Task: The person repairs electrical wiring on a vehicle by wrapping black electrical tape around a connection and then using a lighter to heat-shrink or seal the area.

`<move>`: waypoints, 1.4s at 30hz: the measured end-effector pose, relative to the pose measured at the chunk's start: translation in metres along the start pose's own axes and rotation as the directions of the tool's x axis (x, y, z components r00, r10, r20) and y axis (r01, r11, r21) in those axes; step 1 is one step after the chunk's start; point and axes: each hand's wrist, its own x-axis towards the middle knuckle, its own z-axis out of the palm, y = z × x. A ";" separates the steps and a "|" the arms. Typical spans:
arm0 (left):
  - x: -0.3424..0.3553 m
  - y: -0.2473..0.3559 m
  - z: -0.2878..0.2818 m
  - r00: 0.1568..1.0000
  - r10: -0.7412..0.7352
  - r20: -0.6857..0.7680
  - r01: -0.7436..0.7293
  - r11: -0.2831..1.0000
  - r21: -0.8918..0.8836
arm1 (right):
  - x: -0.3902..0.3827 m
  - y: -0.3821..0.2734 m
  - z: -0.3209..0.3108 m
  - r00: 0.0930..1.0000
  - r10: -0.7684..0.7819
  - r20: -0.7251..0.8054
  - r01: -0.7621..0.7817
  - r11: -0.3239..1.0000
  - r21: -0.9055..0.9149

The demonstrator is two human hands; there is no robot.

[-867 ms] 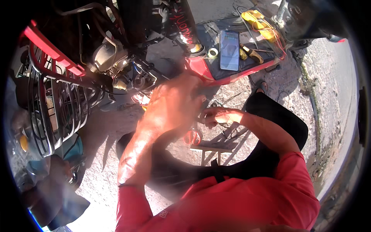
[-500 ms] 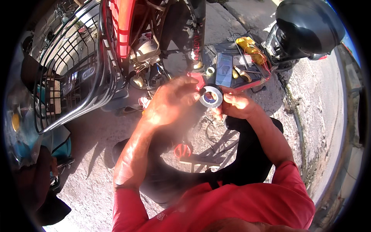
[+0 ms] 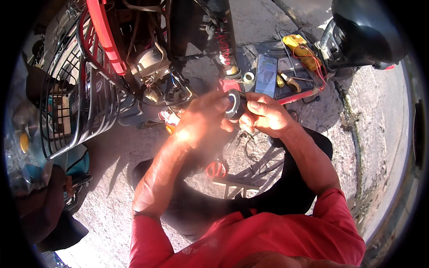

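Observation:
A roll of black tape (image 3: 237,106) with a pale core is held in front of my knees, turned partly on edge. My left hand (image 3: 202,117) is closed on its left side, the thumb against the core; glare blurs part of this hand. My right hand (image 3: 270,116) is closed at the roll's right edge, thumb and fingers bent together. Whether a strip of tape has come loose between the hands, I cannot make out. Just beyond the hands stands a red vehicle frame (image 3: 107,38) with exposed wiring and a metal housing (image 3: 153,61).
A dark toolbox (image 3: 250,52) holds a phone (image 3: 266,73), a yellow multimeter (image 3: 304,56) with red leads, and pliers (image 3: 290,82). A wire basket (image 3: 82,111) stands left, a black seat (image 3: 366,35) far right. Red-handled tool (image 3: 216,169) lies between my legs. Another person's arm (image 3: 47,196) shows at left.
The tape roll has turned from facing upward to nearly edge-on and shifted slightly left. My left hand has moved onto it. The view has swung a little, shifting the surroundings.

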 end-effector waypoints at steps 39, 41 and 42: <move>-0.005 -0.014 0.003 0.951 0.284 -0.126 -0.303 0.935 -0.185 | 0.014 0.002 0.007 0.847 -0.530 -0.050 0.222 0.437 -0.872; 0.001 -0.022 -0.006 0.938 0.333 -0.098 -0.341 0.936 -0.091 | 0.012 0.005 0.005 0.872 -0.475 -0.117 0.196 0.558 -0.806; 0.003 -0.024 -0.008 0.925 0.373 -0.070 -0.376 0.926 -0.030 | 0.010 0.007 0.005 0.884 -0.444 -0.148 0.180 0.614 -0.768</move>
